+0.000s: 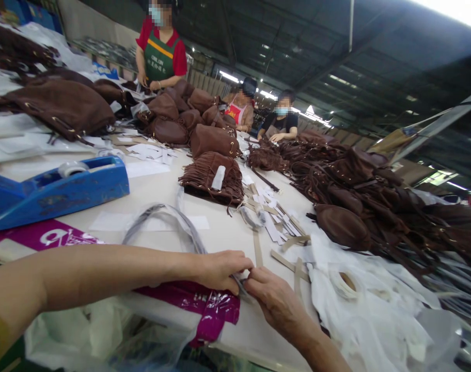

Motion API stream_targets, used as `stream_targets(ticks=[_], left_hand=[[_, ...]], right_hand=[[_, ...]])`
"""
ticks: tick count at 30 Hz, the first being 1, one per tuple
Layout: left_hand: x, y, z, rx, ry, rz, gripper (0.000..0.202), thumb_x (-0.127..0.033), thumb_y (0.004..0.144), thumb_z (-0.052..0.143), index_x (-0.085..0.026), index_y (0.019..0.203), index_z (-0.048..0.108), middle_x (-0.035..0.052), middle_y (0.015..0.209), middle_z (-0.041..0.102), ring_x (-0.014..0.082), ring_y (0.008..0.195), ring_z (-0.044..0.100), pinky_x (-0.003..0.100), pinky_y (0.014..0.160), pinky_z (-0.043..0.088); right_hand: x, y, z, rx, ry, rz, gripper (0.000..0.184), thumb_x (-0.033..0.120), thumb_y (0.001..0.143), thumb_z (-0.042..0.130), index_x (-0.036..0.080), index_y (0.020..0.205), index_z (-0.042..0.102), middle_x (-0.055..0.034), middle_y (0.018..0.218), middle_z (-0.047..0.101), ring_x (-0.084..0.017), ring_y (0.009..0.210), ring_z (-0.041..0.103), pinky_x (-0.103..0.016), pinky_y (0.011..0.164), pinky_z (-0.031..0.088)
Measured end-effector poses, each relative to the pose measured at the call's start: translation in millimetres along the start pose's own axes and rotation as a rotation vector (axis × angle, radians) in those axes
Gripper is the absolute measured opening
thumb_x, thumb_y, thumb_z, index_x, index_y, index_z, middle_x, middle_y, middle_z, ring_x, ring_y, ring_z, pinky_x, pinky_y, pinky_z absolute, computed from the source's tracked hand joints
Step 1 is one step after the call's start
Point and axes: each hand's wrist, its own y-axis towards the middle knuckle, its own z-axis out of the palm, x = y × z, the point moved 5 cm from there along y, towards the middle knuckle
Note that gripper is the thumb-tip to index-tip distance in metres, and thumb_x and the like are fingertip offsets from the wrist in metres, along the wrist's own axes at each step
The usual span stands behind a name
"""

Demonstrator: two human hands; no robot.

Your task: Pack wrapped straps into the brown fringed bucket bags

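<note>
Grey strap between fingertips near table edge

Your left hand and right hand meet fingertip to fingertip over the counter, both pinching a grey strap; a fringed brown bag lies beyond.

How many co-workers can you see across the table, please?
3: a standing person in a green apron at far left, a seated person in a red apron farther back, and a person in black beside them. More may be hidden at right.
</note>
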Motion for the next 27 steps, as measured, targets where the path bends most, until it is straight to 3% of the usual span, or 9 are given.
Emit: stream_targets(ticks=[4,8,11,14,17,20,25,27], left_hand=[[5.1,13.4,0.3,0.105,-0.121,0.186,0.029,-0.014,0.071,0.077,-0.015,0.093,0.058,0.0004,0.093,0.056,0.0139,0.086,0.056,0.020,0.077,0.045],[7.6,22.9,4.1,0.161,-0.132,0.195,0.024,-0.014,0.070,0.077,-0.015,0.085,0.059,-0.0037,0.078,0.054,0.0124,0.074,0.054,0.019,0.065,0.044],[-1.3,21.2,8.4,0.105,0.022,0.116,0.016,-0.016,0.073,0.071,-0.016,0.081,0.058,-0.0019,0.079,0.057,0.0148,0.076,0.056,0.022,0.068,0.045],[-10.8,14.1,15.0,0.005,0.203,-0.047,0.009,-0.018,0.078,0.062,-0.017,0.084,0.056,0.0025,0.090,0.060,0.0177,0.081,0.058,0.025,0.069,0.048],[-15.1,8.0,22.3,-0.063,0.285,-0.171,0.010,-0.020,0.082,0.055,-0.018,0.092,0.054,0.0041,0.097,0.059,0.0192,0.083,0.060,0.027,0.068,0.049],[-14.7,6.8,23.4,-0.072,0.293,-0.217,0.009,-0.021,0.084,0.053,-0.017,0.092,0.054,0.0052,0.098,0.058,0.0196,0.082,0.060,0.028,0.069,0.050],[-16.3,7.9,17.7,0.052,0.142,-0.093,0.015,-0.023,0.079,0.067,-0.015,0.089,0.059,0.0042,0.095,0.055,0.0175,0.087,0.058,0.024,0.078,0.050],[-16.1,6.6,16.4,0.060,0.072,-0.057,0.020,-0.024,0.077,0.072,-0.016,0.093,0.061,0.0024,0.092,0.052,0.0165,0.088,0.058,0.022,0.079,0.049]], right_hand=[[0.0,-6.9,3.7,-0.047,-0.013,-0.062,0.033,0.006,0.092,0.033,0.020,0.080,0.060,-0.0042,0.079,0.061,-0.018,0.074,0.054,-0.026,0.065,0.041],[1.1,-16.3,8.6,-0.147,-0.104,-0.035,0.030,0.009,0.093,0.035,0.021,0.086,0.062,-0.0047,0.080,0.063,-0.020,0.072,0.054,-0.029,0.065,0.040],[5.5,-18.6,11.6,-0.212,-0.141,0.142,0.030,0.006,0.088,0.036,0.022,0.086,0.062,-0.0054,0.081,0.063,-0.021,0.073,0.055,-0.031,0.066,0.040],[11.8,-17.4,16.3,-0.250,-0.073,0.376,0.026,0.010,0.087,0.037,0.022,0.080,0.059,-0.0063,0.078,0.061,-0.021,0.070,0.057,-0.030,0.063,0.040],[15.2,-16.4,19.0,-0.315,0.076,0.536,0.026,0.016,0.088,0.034,0.022,0.076,0.056,-0.0066,0.073,0.060,-0.020,0.065,0.058,-0.031,0.062,0.040],[10.9,-16.8,21.3,-0.313,0.313,0.594,0.026,0.023,0.089,0.035,0.021,0.078,0.057,-0.0053,0.068,0.062,-0.020,0.062,0.058,-0.030,0.061,0.040],[-6.4,-18.6,31.1,-0.188,0.878,0.665,0.030,0.043,0.088,0.046,0.020,0.073,0.056,0.0009,0.058,0.057,-0.015,0.053,0.052,-0.024,0.051,0.039],[-11.9,-17.5,33.1,-0.158,0.969,0.699,0.033,0.048,0.086,0.048,0.019,0.072,0.056,0.0025,0.054,0.053,-0.014,0.049,0.048,-0.024,0.048,0.036]])
